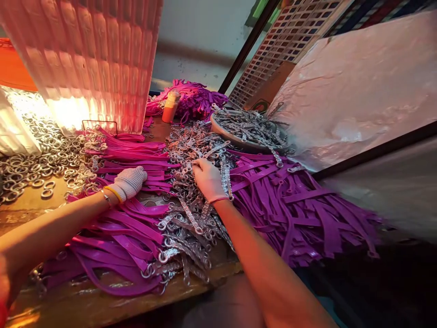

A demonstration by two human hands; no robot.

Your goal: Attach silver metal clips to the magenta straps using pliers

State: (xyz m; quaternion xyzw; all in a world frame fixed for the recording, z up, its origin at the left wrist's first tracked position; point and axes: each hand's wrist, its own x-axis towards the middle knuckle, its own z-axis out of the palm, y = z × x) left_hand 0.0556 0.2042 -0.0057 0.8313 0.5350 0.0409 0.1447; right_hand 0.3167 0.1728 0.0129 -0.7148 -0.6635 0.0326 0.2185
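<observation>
Both sets of fingertips were buried, so grip was hard to tell. Right hand (209,180), thin glove, sat on the chain pile (194,205) at centre, fingers curled toward 11 o'clock into the links; pinch or not, cannot tell. Left hand (128,182), knit glove, lay fingers together on purple straps (133,157) at 9 o'clock of the chains. Loose metal rings (37,159) blown out by glare at 10 o'clock. Tray (225,132) of clasps at 1 o'clock.

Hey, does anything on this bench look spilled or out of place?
A few metal rings lie scattered loose on the bare table, apart from the main ring heap. Purple straps on the right hang over the table edge. Nothing looks damaged.
</observation>
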